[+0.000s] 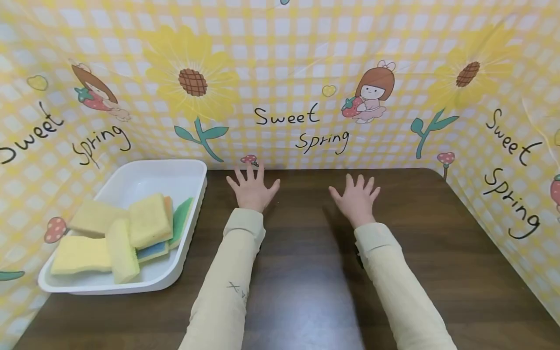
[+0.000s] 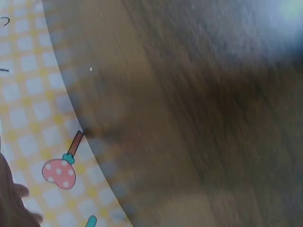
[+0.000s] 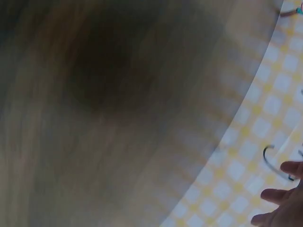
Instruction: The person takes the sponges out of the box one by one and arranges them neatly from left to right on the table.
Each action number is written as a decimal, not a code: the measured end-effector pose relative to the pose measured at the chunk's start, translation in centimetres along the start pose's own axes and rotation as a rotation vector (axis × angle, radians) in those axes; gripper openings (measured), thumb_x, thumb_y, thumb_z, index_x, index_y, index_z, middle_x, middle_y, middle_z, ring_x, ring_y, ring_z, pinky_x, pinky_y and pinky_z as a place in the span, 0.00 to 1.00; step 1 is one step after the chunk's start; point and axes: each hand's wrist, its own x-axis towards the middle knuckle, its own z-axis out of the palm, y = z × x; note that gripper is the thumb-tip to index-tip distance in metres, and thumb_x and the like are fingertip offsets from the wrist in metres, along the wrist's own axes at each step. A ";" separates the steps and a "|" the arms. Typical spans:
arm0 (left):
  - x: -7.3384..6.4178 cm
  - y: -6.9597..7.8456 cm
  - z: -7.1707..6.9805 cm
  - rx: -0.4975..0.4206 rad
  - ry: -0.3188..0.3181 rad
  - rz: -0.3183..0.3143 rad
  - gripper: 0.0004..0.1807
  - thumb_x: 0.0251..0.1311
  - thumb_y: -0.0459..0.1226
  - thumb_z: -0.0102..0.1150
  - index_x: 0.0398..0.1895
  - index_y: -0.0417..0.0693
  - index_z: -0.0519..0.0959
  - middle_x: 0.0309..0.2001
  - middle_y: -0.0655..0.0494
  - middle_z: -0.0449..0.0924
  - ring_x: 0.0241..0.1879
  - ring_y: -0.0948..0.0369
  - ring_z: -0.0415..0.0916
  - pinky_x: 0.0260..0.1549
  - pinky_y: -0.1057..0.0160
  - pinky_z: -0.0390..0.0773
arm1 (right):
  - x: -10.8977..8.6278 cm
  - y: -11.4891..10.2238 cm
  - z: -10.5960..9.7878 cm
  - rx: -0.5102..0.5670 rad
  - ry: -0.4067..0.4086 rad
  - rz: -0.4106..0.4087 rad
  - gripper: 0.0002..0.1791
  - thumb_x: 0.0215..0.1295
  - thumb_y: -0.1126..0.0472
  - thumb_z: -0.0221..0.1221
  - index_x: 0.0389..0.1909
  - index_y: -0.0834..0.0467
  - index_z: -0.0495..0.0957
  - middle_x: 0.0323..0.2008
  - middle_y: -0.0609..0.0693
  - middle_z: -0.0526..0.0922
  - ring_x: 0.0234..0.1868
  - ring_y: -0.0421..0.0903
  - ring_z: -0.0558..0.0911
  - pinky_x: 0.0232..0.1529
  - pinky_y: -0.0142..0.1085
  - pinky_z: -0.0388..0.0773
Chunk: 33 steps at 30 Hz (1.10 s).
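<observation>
In the head view my left hand point(image 1: 253, 192) is held out palm down with fingers spread, over the far part of the dark wooden table point(image 1: 302, 272). To its right my right hand point(image 1: 356, 201) is stretched out the same way, fingers apart. Neither hand holds anything. Nearest to the left hand stands a white plastic tray point(image 1: 194, 175). Inside it lie several sponges, among them a yellow one point(image 1: 149, 219), a pale upright-lying one point(image 1: 121, 253) and a green scouring pad point(image 1: 180, 221). Fingertips of the right hand point(image 3: 284, 201) show at the lower right in the right wrist view.
A yellow-and-white checked cloth point(image 1: 280, 73) with printed flowers and lettering hangs behind the table and along both sides. The tray sits at the table's left edge. In the left wrist view the cloth point(image 2: 33, 94) meets the table's far edge.
</observation>
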 end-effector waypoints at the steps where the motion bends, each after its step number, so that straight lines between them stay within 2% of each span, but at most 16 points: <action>1: 0.0 -0.3 -0.1 -0.002 -0.011 -0.004 0.42 0.64 0.67 0.33 0.76 0.62 0.42 0.77 0.47 0.40 0.76 0.39 0.35 0.69 0.35 0.40 | -0.1 -0.4 0.4 0.001 0.003 0.005 0.41 0.70 0.36 0.42 0.72 0.61 0.52 0.72 0.71 0.49 0.73 0.72 0.40 0.68 0.67 0.37; 3: 0.1 -1.0 -0.5 -0.012 -0.029 -0.011 0.42 0.65 0.67 0.32 0.76 0.60 0.41 0.77 0.44 0.43 0.75 0.38 0.39 0.70 0.38 0.44 | -0.4 -1.3 1.1 0.013 0.009 0.019 0.38 0.71 0.38 0.41 0.69 0.63 0.57 0.68 0.71 0.56 0.72 0.72 0.49 0.69 0.63 0.43; 6: 0.2 -1.8 -1.2 -0.015 -0.032 -0.034 0.43 0.64 0.67 0.30 0.76 0.54 0.45 0.72 0.38 0.53 0.71 0.37 0.52 0.68 0.42 0.54 | -0.9 -3.0 1.8 0.057 0.014 0.044 0.36 0.72 0.39 0.39 0.63 0.66 0.63 0.61 0.71 0.66 0.65 0.70 0.62 0.65 0.60 0.54; 11: 0.2 -3.2 -2.8 -0.020 -0.047 -0.093 0.47 0.64 0.69 0.26 0.72 0.43 0.56 0.60 0.34 0.69 0.57 0.38 0.69 0.54 0.45 0.70 | -1.7 -6.1 3.4 0.160 0.015 0.060 0.32 0.74 0.43 0.38 0.55 0.70 0.68 0.52 0.69 0.76 0.54 0.67 0.75 0.58 0.56 0.67; 13: 0.1 -3.9 -3.6 -0.045 -0.039 -0.110 0.46 0.64 0.68 0.26 0.66 0.40 0.63 0.52 0.34 0.76 0.50 0.40 0.76 0.47 0.47 0.75 | -2.0 -7.4 4.1 0.203 0.011 0.054 0.32 0.74 0.45 0.38 0.54 0.71 0.70 0.50 0.69 0.77 0.52 0.66 0.77 0.55 0.55 0.71; 16: -0.2 -5.5 -4.8 -0.070 0.008 -0.103 0.40 0.66 0.64 0.29 0.50 0.37 0.74 0.38 0.35 0.81 0.37 0.43 0.81 0.33 0.49 0.79 | -2.8 -9.5 5.3 0.264 -0.007 0.037 0.30 0.74 0.46 0.38 0.51 0.71 0.71 0.47 0.69 0.79 0.49 0.64 0.79 0.52 0.54 0.74; 19: -0.9 -7.8 -6.3 -0.088 0.078 -0.091 0.32 0.67 0.57 0.34 0.29 0.38 0.75 0.30 0.36 0.81 0.30 0.45 0.81 0.23 0.50 0.76 | -4.1 -11.6 6.7 0.312 -0.025 0.005 0.27 0.74 0.48 0.40 0.46 0.69 0.74 0.44 0.67 0.80 0.46 0.63 0.80 0.48 0.52 0.76; 21: -1.6 -9.6 -7.6 -0.080 0.092 -0.099 0.29 0.67 0.53 0.36 0.21 0.40 0.73 0.29 0.37 0.80 0.30 0.45 0.80 0.20 0.51 0.73 | -5.2 -13.0 7.7 0.330 -0.050 -0.022 0.26 0.74 0.48 0.41 0.43 0.67 0.75 0.41 0.65 0.80 0.44 0.61 0.81 0.46 0.50 0.76; 22: -2.0 -10.7 -8.3 -0.077 0.093 -0.111 0.28 0.67 0.52 0.37 0.20 0.40 0.73 0.30 0.35 0.80 0.30 0.44 0.80 0.19 0.51 0.73 | -5.7 -13.7 8.2 0.337 -0.061 -0.036 0.25 0.73 0.48 0.41 0.41 0.66 0.75 0.40 0.64 0.81 0.43 0.60 0.81 0.45 0.49 0.76; 24: -2.5 -12.7 -9.6 -0.051 0.062 -0.156 0.31 0.67 0.53 0.36 0.26 0.33 0.75 0.34 0.30 0.79 0.34 0.40 0.80 0.20 0.50 0.73 | -6.7 -15.0 8.9 0.355 -0.094 -0.054 0.24 0.73 0.48 0.42 0.40 0.64 0.75 0.38 0.61 0.80 0.41 0.58 0.81 0.42 0.47 0.76; 27: -3.2 -15.9 -11.9 -0.017 -0.011 -0.184 0.38 0.68 0.56 0.32 0.41 0.25 0.73 0.45 0.21 0.73 0.43 0.33 0.76 0.27 0.44 0.75 | -7.8 -16.6 9.4 0.389 -0.127 -0.072 0.22 0.73 0.48 0.43 0.38 0.63 0.75 0.36 0.58 0.80 0.39 0.55 0.81 0.41 0.45 0.75; 28: -3.4 -17.0 -12.5 -0.015 -0.014 -0.191 0.39 0.67 0.57 0.30 0.43 0.24 0.73 0.45 0.20 0.72 0.43 0.32 0.75 0.30 0.43 0.75 | -8.0 -17.0 9.4 0.401 -0.137 -0.077 0.21 0.73 0.48 0.43 0.38 0.62 0.75 0.36 0.57 0.80 0.39 0.55 0.80 0.41 0.44 0.75; 29: -3.6 -18.1 -13.1 -0.021 -0.022 -0.201 0.41 0.67 0.58 0.29 0.43 0.23 0.73 0.45 0.20 0.72 0.42 0.32 0.75 0.31 0.42 0.74 | -8.3 -17.4 9.5 0.414 -0.146 -0.082 0.21 0.73 0.49 0.43 0.37 0.62 0.75 0.36 0.57 0.80 0.39 0.54 0.80 0.40 0.44 0.75; 31: -4.4 -20.2 -14.2 -0.050 -0.011 -0.211 0.41 0.67 0.59 0.29 0.36 0.26 0.75 0.41 0.23 0.73 0.38 0.35 0.74 0.29 0.44 0.73 | -8.7 -18.0 9.5 0.436 -0.151 -0.093 0.20 0.73 0.49 0.44 0.37 0.61 0.75 0.36 0.56 0.80 0.39 0.53 0.80 0.41 0.43 0.75; 33: -5.2 -22.3 -15.1 -0.051 -0.006 -0.228 0.40 0.67 0.58 0.27 0.35 0.26 0.74 0.38 0.24 0.73 0.35 0.36 0.73 0.28 0.45 0.72 | -9.2 -18.6 9.6 0.461 -0.164 -0.107 0.19 0.73 0.49 0.44 0.36 0.60 0.75 0.35 0.54 0.79 0.38 0.51 0.80 0.41 0.42 0.74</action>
